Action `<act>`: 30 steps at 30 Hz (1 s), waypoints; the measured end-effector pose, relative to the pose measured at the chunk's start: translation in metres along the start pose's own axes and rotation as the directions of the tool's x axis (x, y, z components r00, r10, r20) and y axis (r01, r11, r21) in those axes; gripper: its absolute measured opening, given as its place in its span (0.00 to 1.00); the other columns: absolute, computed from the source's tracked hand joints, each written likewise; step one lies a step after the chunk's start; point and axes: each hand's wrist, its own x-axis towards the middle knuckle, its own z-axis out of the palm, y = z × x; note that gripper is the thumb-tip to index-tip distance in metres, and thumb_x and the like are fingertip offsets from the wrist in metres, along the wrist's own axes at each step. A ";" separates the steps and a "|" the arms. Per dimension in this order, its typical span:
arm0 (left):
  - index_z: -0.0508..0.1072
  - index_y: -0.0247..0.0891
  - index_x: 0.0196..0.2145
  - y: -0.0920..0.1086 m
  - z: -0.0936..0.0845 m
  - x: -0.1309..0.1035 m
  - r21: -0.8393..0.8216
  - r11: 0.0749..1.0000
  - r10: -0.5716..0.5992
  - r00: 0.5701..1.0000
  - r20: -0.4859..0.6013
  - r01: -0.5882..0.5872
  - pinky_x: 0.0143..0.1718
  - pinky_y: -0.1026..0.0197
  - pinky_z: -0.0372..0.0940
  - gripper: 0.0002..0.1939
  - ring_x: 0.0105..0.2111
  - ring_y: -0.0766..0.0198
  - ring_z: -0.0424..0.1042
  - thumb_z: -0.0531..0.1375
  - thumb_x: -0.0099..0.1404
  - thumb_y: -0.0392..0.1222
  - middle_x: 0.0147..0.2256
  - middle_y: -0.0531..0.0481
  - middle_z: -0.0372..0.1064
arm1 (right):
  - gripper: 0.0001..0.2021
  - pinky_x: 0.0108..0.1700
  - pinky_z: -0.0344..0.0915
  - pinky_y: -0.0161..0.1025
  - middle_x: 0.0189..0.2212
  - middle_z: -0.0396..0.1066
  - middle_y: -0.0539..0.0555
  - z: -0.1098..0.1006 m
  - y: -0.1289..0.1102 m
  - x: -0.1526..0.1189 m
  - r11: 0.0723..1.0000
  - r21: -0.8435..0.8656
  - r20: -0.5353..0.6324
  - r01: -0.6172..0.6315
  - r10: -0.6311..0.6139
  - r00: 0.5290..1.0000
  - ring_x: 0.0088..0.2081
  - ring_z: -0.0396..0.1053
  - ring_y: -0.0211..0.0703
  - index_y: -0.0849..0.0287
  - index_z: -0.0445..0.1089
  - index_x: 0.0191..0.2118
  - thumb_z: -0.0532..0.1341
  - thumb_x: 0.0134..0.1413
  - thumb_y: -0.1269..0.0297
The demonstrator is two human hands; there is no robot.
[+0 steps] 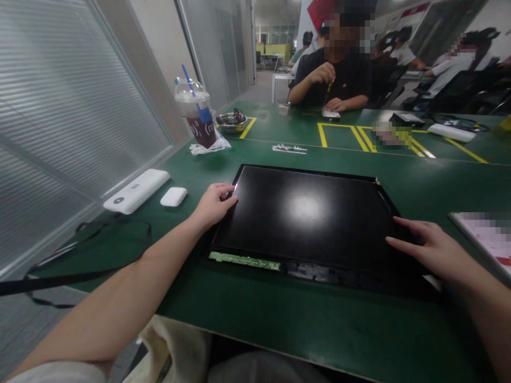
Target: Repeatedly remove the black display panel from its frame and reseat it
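Observation:
A black flat LCD display panel lies screen up on the green table before me, a bright reflection on its middle. Along its near left edge runs a narrow green circuit board. My left hand is closed on the panel's left edge, thumb on top and fingers curled at the side. At the right edge, my right hand touches the panel with thumb and forefinger stretched out and apart; its other fingers are partly hidden.
Left of the panel lie a white power bank, a white earbud case and a black strap. A drink cup stands on tissue near a metal bowl. Opposite sits a person. A booklet lies right.

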 end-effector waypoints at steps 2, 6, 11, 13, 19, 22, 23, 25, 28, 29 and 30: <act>0.81 0.37 0.48 -0.001 0.000 0.000 0.002 1.000 0.012 1.000 0.007 -0.012 0.56 0.50 0.66 0.22 0.44 0.54 0.71 0.62 0.60 0.50 0.51 0.42 0.70 | 0.38 0.52 0.70 0.56 0.51 0.68 0.66 0.001 0.003 0.001 1.000 -0.002 0.006 0.005 -0.005 1.000 0.53 0.70 0.68 0.57 0.73 0.56 0.64 0.38 0.43; 0.81 0.35 0.47 -0.001 0.000 0.000 0.011 1.000 0.017 1.000 0.021 -0.018 0.56 0.50 0.66 0.22 0.46 0.53 0.71 0.62 0.59 0.50 0.51 0.41 0.68 | 0.39 0.55 0.68 0.56 0.51 0.68 0.67 0.001 0.005 0.001 1.000 -0.017 0.009 0.001 -0.001 1.000 0.55 0.69 0.69 0.59 0.73 0.57 0.63 0.38 0.43; 0.81 0.36 0.45 0.003 -0.001 -0.001 0.029 0.999 0.031 0.999 0.025 -0.032 0.57 0.49 0.65 0.18 0.49 0.50 0.70 0.63 0.60 0.47 0.50 0.40 0.68 | 0.37 0.54 0.69 0.58 0.51 0.69 0.67 0.001 0.002 0.000 0.999 -0.018 -0.002 0.031 -0.031 1.000 0.55 0.69 0.70 0.59 0.73 0.55 0.63 0.39 0.43; 0.81 0.37 0.45 0.004 -0.001 -0.001 0.033 0.999 0.035 0.999 0.025 -0.036 0.57 0.49 0.65 0.18 0.49 0.51 0.69 0.63 0.60 0.46 0.49 0.42 0.68 | 0.37 0.54 0.68 0.60 0.51 0.69 0.67 0.002 0.003 0.000 0.999 -0.027 -0.008 0.037 -0.037 0.999 0.55 0.69 0.71 0.59 0.73 0.55 0.63 0.38 0.43; 0.81 0.37 0.45 0.003 0.000 -0.001 0.038 0.999 0.039 0.999 0.024 -0.039 0.58 0.49 0.65 0.18 0.50 0.50 0.69 0.62 0.60 0.47 0.49 0.41 0.67 | 0.40 0.55 0.68 0.61 0.52 0.68 0.69 0.001 0.001 0.000 0.999 -0.053 0.008 0.008 -0.007 1.000 0.55 0.69 0.72 0.61 0.72 0.57 0.61 0.38 0.42; 0.81 0.37 0.46 0.003 0.000 -0.001 0.044 0.998 0.043 0.999 0.027 -0.044 0.58 0.49 0.65 0.18 0.50 0.50 0.69 0.62 0.61 0.46 0.50 0.41 0.66 | 0.41 0.55 0.68 0.60 0.53 0.67 0.70 0.001 0.000 -0.001 0.998 -0.061 0.025 0.010 -0.009 1.000 0.56 0.68 0.72 0.62 0.72 0.58 0.61 0.39 0.42; 0.81 0.37 0.46 0.003 0.000 -0.001 0.048 0.998 0.042 0.999 0.029 -0.044 0.58 0.49 0.65 0.18 0.50 0.50 0.69 0.62 0.61 0.46 0.50 0.41 0.66 | 0.40 0.55 0.68 0.59 0.53 0.67 0.69 0.001 0.000 0.000 0.998 -0.064 0.023 0.010 -0.009 1.000 0.55 0.68 0.71 0.61 0.72 0.58 0.61 0.39 0.42; 0.81 0.36 0.46 0.003 0.000 -0.001 0.055 0.998 0.035 0.999 0.029 -0.036 0.58 0.48 0.65 0.18 0.50 0.50 0.69 0.62 0.61 0.46 0.50 0.41 0.66 | 0.39 0.53 0.69 0.59 0.53 0.68 0.68 0.001 0.000 0.000 0.998 -0.067 0.018 0.012 -0.011 1.000 0.54 0.69 0.70 0.60 0.72 0.57 0.61 0.40 0.42; 0.81 0.36 0.46 0.004 0.000 -0.001 0.052 0.998 0.030 0.999 0.024 -0.031 0.58 0.47 0.65 0.18 0.49 0.50 0.69 0.62 0.61 0.46 0.50 0.41 0.66 | 0.40 0.52 0.69 0.58 0.53 0.67 0.68 0.001 0.000 0.000 0.998 -0.061 0.027 0.004 -0.002 1.000 0.54 0.69 0.70 0.59 0.71 0.58 0.62 0.39 0.42; 0.81 0.36 0.45 0.004 0.000 -0.001 0.047 0.998 0.032 0.999 0.024 -0.033 0.58 0.48 0.65 0.18 0.49 0.50 0.69 0.62 0.61 0.47 0.50 0.41 0.66 | 0.41 0.52 0.69 0.58 0.54 0.67 0.68 0.001 -0.001 0.000 0.998 -0.059 0.034 0.002 0.000 0.999 0.54 0.69 0.70 0.60 0.71 0.58 0.62 0.38 0.42; 0.81 0.37 0.45 0.004 0.000 -0.001 0.040 0.999 0.033 0.999 0.025 -0.034 0.58 0.48 0.65 0.18 0.49 0.50 0.69 0.63 0.61 0.47 0.50 0.41 0.66 | 0.41 0.52 0.69 0.58 0.54 0.67 0.69 0.000 -0.002 -0.001 0.998 -0.059 0.042 -0.002 0.004 0.999 0.54 0.69 0.70 0.61 0.71 0.59 0.62 0.38 0.42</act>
